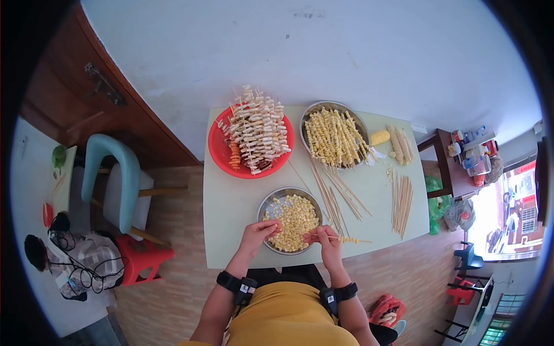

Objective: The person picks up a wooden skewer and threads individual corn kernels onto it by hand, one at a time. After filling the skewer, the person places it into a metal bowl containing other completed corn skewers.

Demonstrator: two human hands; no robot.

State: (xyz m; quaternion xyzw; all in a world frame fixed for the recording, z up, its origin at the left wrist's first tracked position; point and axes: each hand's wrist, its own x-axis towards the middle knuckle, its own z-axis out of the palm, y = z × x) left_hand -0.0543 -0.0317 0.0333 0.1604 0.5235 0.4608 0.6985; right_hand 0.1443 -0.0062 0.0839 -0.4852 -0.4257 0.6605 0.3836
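A metal bowl (262,209) of loose corn kernels (297,219) sits at the near edge of the table. My right hand (328,241) grips a wooden skewer (363,240) at the bowl's right rim; several kernels are threaded on it and its bare end points right. Over the left side of the bowl, my left hand (261,233) has its fingers pinched together; whatever is between them is too small to make out. Behind stands a second metal bowl (306,115) piled with corn skewers (334,138). Bare skewers lie in a bundle (329,199) and another bundle (402,202) at right.
A red basin (216,153) at the table's back left holds skewers of white pieces (257,130) and an orange spiral skewer (234,154). Corn cobs (401,144) lie at the back right. A blue chair (130,184) and a red stool (144,256) stand left.
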